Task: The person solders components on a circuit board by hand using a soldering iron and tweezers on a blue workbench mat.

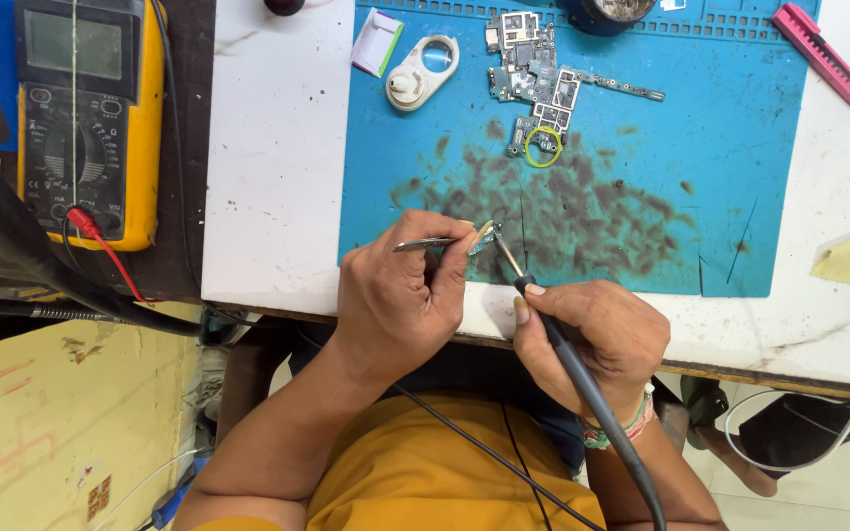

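Both hands were closed on tools, tweezers pinched in the left hand around a small component over the blue mat, a soldering iron gripped in the right hand; steadiness and brief tip contact were judged essential.

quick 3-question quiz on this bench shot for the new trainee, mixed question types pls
1. True or false: the left hand holds tweezers.
2. What does the right hand hold? A) soldering iron B) pink tool C) multimeter
3. On what does the circuit board lie?

Key
1. True; their tips pinch a small part beside the iron's tip.
2. A.
3. The blue mat, far side, untouched by either hand.
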